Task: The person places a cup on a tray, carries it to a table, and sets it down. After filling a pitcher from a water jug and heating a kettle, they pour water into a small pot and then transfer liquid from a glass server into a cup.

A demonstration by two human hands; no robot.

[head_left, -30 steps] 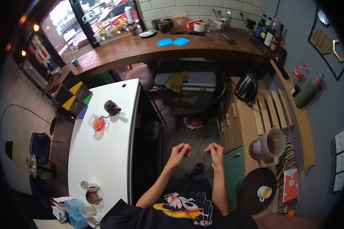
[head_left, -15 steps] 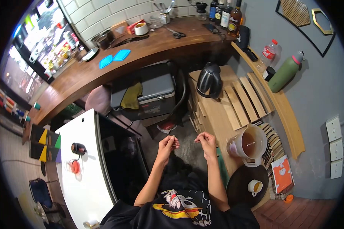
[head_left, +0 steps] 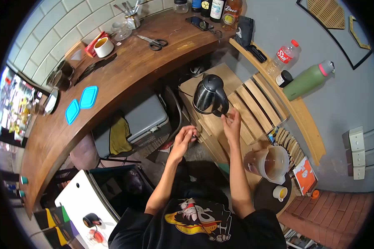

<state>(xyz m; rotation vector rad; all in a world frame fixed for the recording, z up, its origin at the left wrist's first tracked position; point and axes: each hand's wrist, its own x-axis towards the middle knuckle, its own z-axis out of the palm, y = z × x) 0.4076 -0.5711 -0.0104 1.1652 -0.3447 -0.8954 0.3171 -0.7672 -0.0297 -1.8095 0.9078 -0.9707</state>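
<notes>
A black electric kettle (head_left: pixel 204 96) with a dark lid stands on the light wooden surface, its handle pointing down toward me. My right hand (head_left: pixel 232 124) reaches up to it, thumb and fingers apart, fingertips right beside the handle's lower end. Lower and to the left, my left hand (head_left: pixel 183 142) hovers in front of the wooden unit with curled fingers. Something small and dark shows at its fingertips, and I cannot tell what it is. Right of my right forearm is a clear plastic pitcher (head_left: pixel 274 162) with brownish liquid.
A wooden slatted rack (head_left: pixel 257 101) adjoins the kettle. A white cup (head_left: pixel 279 193) sits on a dark round tray (head_left: pixel 264 199) below the pitcher. The curved counter (head_left: pixel 124 66) carries scissors (head_left: pixel 154 44) and blue lids (head_left: pixel 88 97). A green bottle (head_left: pixel 307 83) lies along the right ledge.
My view has turned to the right. My right hand has moved up toward the kettle's handle, fingers now apart. The hands were in front of my body before; the left one stays curled.
</notes>
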